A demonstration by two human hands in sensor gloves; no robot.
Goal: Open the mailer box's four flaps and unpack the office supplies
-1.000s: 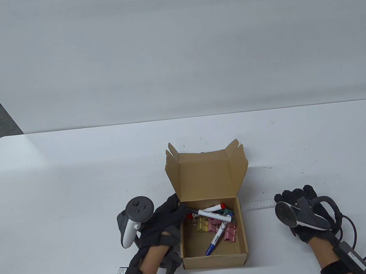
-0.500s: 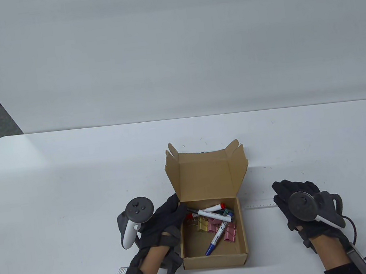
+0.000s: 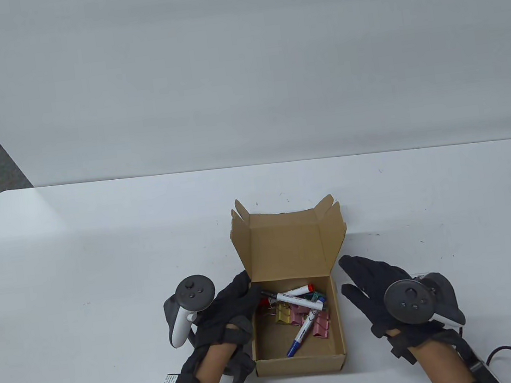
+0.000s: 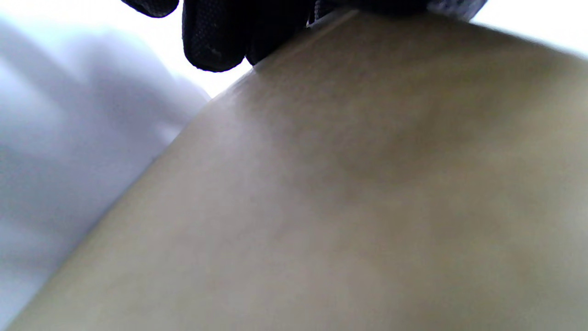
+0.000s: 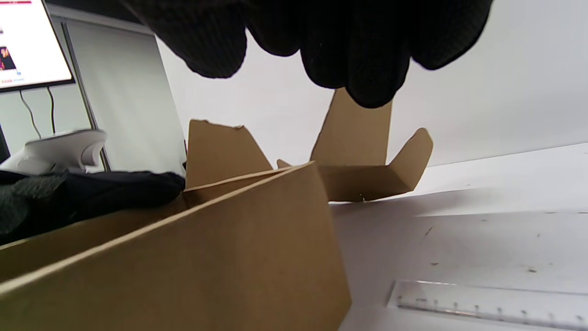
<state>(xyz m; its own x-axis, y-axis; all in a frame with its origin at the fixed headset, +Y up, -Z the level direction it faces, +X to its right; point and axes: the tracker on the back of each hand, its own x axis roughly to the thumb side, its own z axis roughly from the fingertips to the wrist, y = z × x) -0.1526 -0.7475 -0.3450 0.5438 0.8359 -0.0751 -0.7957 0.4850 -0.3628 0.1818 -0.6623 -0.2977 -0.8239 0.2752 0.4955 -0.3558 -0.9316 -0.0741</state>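
Room's bright and evenly lit, shadows soft. Left wrist view is total blur, cardboard way too close. Right wrist view sharper.

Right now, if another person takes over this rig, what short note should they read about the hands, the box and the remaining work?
Left hand: grips the left wall of the brown cardboard mailer box.
Right hand: open, fingers straight, just right of the box, holding nothing.
Done: lid flaps open; clear plastic ruler lies on the white table, right of the box.
Left: white markers with red and blue caps, plus pink and yellow binder clips, are in the box.
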